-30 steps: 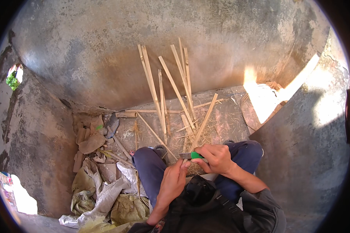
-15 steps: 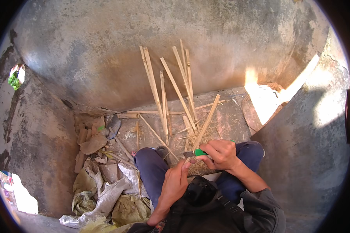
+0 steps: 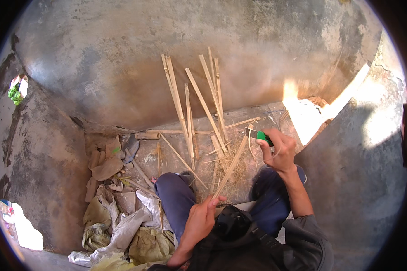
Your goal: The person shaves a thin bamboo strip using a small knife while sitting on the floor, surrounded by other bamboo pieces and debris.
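Note:
My left hand (image 3: 202, 217) grips the near end of a bamboo strip (image 3: 233, 168), which slants away to the upper right between my knees. In my right hand (image 3: 280, 149) is a knife with a green handle (image 3: 264, 138). Its blade (image 3: 251, 130) points left, at the strip's far end. A thin curled shaving (image 3: 250, 147) hangs down beside that end. Below the strip lies a pile of fine shavings (image 3: 226, 165) on the floor.
Several bamboo strips (image 3: 203, 101) lean against the concrete wall (image 3: 135, 81) ahead. Crumpled sacks (image 3: 117, 230) lie at the left, with broken tile pieces (image 3: 107, 168) behind them. A sunlit patch (image 3: 305, 119) falls on the right corner.
My right hand has moved the knife forward and right along the bamboo strip, from near my left hand to its far end. A curled shaving now shows there. My left hand keeps its hold.

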Available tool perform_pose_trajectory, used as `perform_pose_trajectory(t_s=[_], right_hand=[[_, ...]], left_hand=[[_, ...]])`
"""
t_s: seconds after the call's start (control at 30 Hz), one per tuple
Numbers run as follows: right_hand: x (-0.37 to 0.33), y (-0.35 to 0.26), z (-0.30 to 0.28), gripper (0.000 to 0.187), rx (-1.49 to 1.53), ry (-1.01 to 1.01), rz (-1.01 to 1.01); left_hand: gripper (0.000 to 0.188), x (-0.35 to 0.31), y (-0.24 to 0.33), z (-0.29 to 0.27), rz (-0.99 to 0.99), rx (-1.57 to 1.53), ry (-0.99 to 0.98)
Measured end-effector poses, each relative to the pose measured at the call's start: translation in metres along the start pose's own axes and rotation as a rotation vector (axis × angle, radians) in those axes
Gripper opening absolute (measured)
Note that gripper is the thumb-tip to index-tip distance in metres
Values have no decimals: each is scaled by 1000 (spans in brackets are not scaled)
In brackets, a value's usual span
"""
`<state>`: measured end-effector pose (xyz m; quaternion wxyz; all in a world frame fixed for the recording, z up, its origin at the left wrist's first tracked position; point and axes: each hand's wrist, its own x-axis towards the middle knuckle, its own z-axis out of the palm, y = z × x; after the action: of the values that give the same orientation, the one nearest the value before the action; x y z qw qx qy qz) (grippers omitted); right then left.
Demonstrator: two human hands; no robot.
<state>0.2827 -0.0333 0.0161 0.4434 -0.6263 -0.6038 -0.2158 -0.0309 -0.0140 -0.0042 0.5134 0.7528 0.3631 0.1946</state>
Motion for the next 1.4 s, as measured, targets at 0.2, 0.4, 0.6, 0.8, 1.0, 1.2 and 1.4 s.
perform_pose_trajectory(t_s=[0.2, 0.4, 0.6, 0.8, 1.0, 1.2, 1.4], right_hand=[[25, 64, -26, 25, -156, 172, 365], [10, 56, -20, 29, -47, -177, 437], [-17, 5, -2, 24, 152, -187, 285], [-42, -43, 19, 25, 236, -281, -32], [-60, -60, 33, 28, 281, -308, -86], [-59, -65, 32, 26, 272, -311, -100], [-56, -68, 29, 24, 233, -297, -112]], left_hand=[[43, -14, -9, -6, -55, -43, -88], [52, 2, -45, -11, -195, -435, -202], [62, 17, -40, -15, -220, -488, -202], [58, 26, -28, -11, -140, -437, -190], [49, 34, -17, -7, 28, -303, -113], [35, 35, -18, -2, 70, -129, -20], [37, 36, -11, 3, 62, -121, 12]])
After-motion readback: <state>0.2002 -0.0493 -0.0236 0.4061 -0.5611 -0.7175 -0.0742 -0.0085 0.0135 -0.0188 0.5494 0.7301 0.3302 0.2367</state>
